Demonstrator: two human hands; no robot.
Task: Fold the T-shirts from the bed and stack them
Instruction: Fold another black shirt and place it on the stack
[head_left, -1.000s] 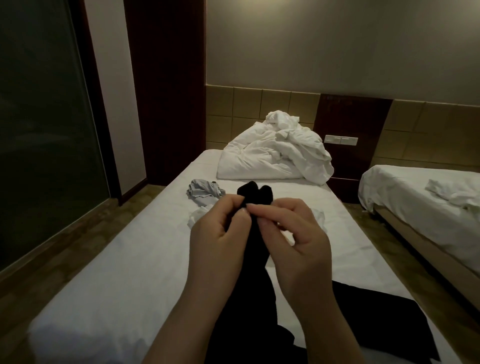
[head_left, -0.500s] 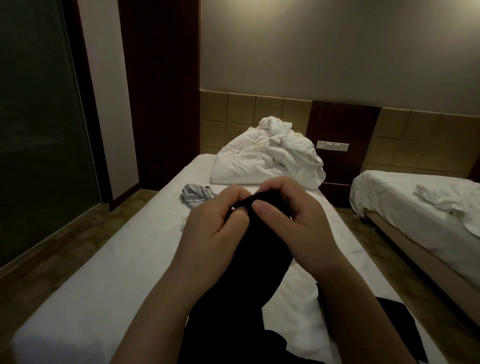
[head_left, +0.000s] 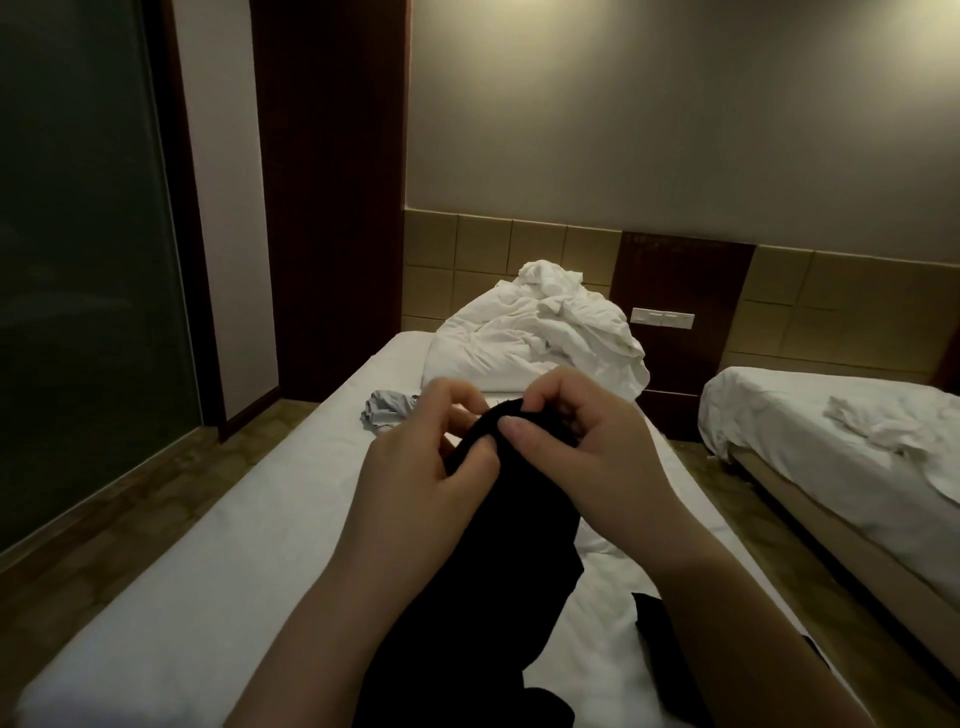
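A black T-shirt (head_left: 509, 545) hangs bunched above the white bed (head_left: 218, 587), held up by both hands. My left hand (head_left: 415, 473) grips its top edge from the left with curled fingers. My right hand (head_left: 587, 447) pinches the same edge from the right, thumb on the near side. The shirt's lower part trails onto the sheet near the bottom edge. A crumpled grey T-shirt (head_left: 387, 410) lies on the bed beyond my left hand, partly hidden by it.
A heap of white bedding (head_left: 540, 332) fills the head of the bed. A second bed (head_left: 841, 457) with a crumpled white cloth stands at the right across a narrow floor gap. A dark glass panel (head_left: 78, 260) and wooden floor lie at the left.
My hands have drawn the black shirt's top edge closer together and gathered it. The white cloth seen behind the hands a second ago is now hidden. The view has tilted up slightly.
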